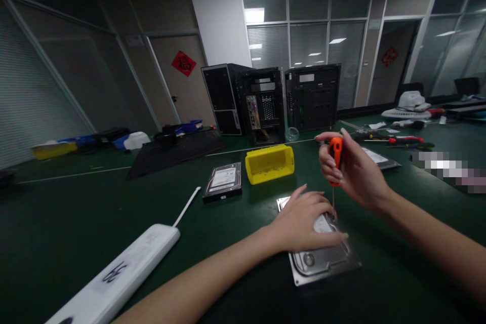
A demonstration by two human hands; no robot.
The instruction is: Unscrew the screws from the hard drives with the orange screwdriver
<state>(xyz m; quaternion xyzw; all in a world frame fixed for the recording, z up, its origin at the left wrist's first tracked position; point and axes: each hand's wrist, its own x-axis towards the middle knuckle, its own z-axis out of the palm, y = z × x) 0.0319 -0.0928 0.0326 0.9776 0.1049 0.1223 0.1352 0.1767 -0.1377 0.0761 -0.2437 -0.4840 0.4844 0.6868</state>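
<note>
Head camera: the left hand (pixel 301 220) lies spread, pressing on a flat, silver metal hard drive (pixel 324 259) on the dark green table (pixel 125 212); the right hand (pixel 357 174) is wrapped around an orange-handled screwdriver (pixel 337 161), shaft downward. The drive (probably dense, stiff, slick) should be best gripped by its long side edges.

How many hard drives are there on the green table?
3: one hard drive under the left hand, a second drive left of the yellow bin, and a third drive partly hidden behind the right hand. Others might be hidden.
</note>
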